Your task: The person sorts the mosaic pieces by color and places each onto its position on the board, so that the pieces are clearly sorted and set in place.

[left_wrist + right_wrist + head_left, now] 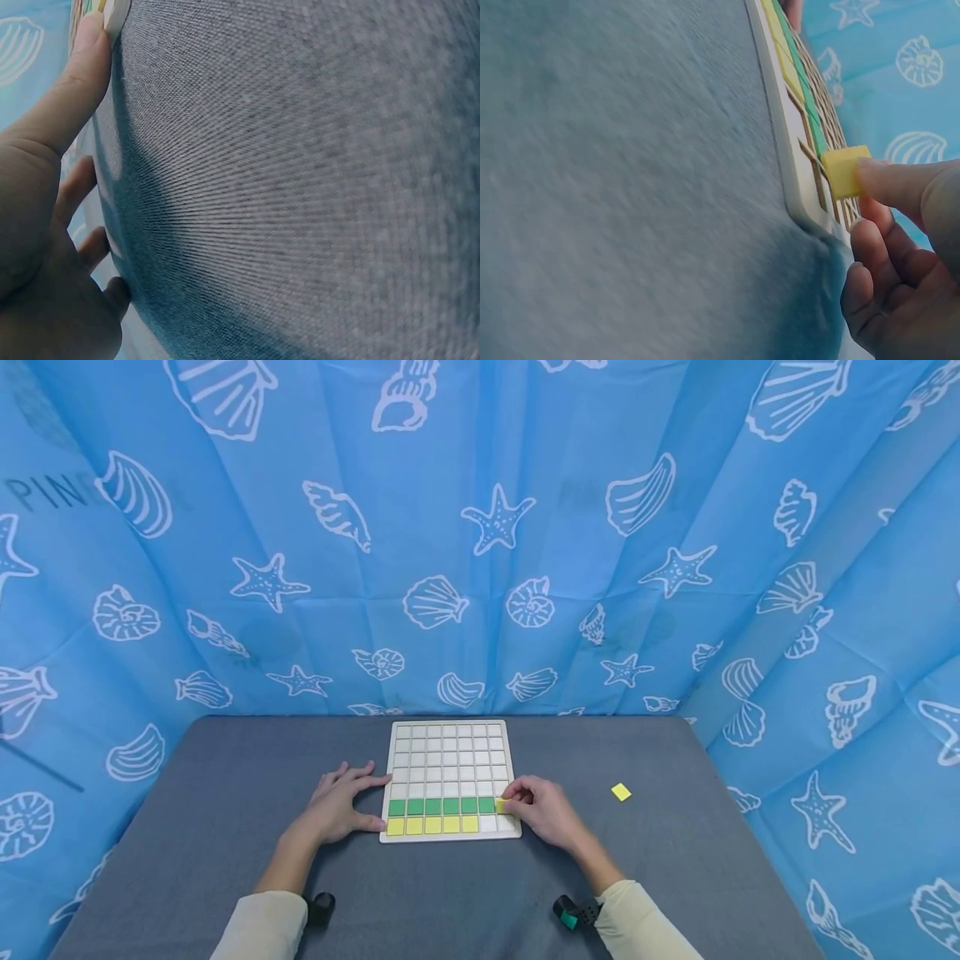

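Observation:
A white grid board (447,839) lies flat on the grey table. Several green square tiles (432,807) fill most of its second row from the front, and several yellow tiles (432,825) line the front row from the left. My right hand (546,811) pinches a yellow square tile (843,171) between thumb and fingers, over the board's right edge by the end of the green row. White cells show at the right of the front row. At the board's left edge, my left hand (335,806) is spread, its thumb and a forefinger touching the rim.
One loose yellow tile (621,792) lies on the grey tabletop (420,902), right of the board. A blue curtain (480,635) with white shells and starfish hangs behind and beside the table. Dark wrist devices show at both cuffs.

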The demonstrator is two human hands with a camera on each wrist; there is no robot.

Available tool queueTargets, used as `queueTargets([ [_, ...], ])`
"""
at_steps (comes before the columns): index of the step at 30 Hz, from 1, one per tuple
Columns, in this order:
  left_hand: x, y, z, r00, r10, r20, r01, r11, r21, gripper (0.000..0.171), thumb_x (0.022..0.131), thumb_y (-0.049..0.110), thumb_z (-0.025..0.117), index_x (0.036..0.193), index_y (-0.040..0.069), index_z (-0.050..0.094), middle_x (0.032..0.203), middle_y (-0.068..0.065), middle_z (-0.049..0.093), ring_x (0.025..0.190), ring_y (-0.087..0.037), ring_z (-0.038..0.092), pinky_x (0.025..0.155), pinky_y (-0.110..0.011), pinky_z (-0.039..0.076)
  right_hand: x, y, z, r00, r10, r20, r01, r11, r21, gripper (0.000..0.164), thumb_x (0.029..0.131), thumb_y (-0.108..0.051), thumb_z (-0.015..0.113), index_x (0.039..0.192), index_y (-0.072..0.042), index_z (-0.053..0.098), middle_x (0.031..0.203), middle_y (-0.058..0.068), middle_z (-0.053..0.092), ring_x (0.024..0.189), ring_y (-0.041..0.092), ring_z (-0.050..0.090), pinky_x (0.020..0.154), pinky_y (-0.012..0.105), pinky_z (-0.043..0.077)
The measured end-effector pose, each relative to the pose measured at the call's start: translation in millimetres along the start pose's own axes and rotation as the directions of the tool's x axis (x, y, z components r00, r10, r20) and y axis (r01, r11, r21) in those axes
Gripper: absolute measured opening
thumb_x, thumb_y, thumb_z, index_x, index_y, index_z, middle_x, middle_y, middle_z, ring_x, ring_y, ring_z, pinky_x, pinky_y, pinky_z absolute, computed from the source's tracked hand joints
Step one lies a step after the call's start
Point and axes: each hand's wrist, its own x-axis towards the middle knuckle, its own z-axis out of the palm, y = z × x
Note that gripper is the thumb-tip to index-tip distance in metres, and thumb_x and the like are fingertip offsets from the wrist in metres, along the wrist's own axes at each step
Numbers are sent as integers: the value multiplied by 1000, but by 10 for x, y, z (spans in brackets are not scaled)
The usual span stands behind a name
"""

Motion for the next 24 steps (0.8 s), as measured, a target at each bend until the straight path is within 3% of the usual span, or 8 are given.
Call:
queueTargets([
  [3, 3, 13, 2, 1000, -2, 1, 2, 1000, 7, 90, 68, 57, 87, 149, 36, 53, 168, -5, 34, 158, -46, 11, 120, -75, 14, -25, -17, 24, 999, -17, 40, 16, 1000, 8, 4, 93, -16, 75, 96, -15, 71, 83, -3, 67, 70, 5, 56, 62, 20, 47],
  [11, 12, 31, 30, 999, 40, -4, -40, 999, -10, 89, 69, 57, 86, 149, 35, 53, 168, -7, 34, 158, -47, 10, 120, -74, 12, -58, -62, 83, 996, -64, 54, 64, 998, -8, 6, 93, -18, 75, 94, -13, 73, 80, -4, 68, 66, 3, 54, 59, 20, 46],
  [15, 5, 11, 30, 1000, 27, -4, -27, 1000, -9, 89, 70, 56, 86, 149, 36, 53, 168, -6, 33, 158, -46, 10, 121, -74, 13, -67, -95, 130, 993, -89, 75, 92, 995, -29, 9, 95, -20, 74, 94, -12, 72, 81, -6, 68, 66, 2, 54, 59, 20, 46],
  [24, 14, -35, 15, 1000, 27, -15, -27, 1000, 3, 90, 68, 58, 87, 149, 36, 53, 168, -6, 33, 158, -46, 10, 120, -74, 13, -84, -145, 195, 987, -146, 63, 155, 972, -179, 4, 94, -17, 74, 92, -17, 71, 89, -6, 63, 75, 1, 55, 65, 21, 49],
])
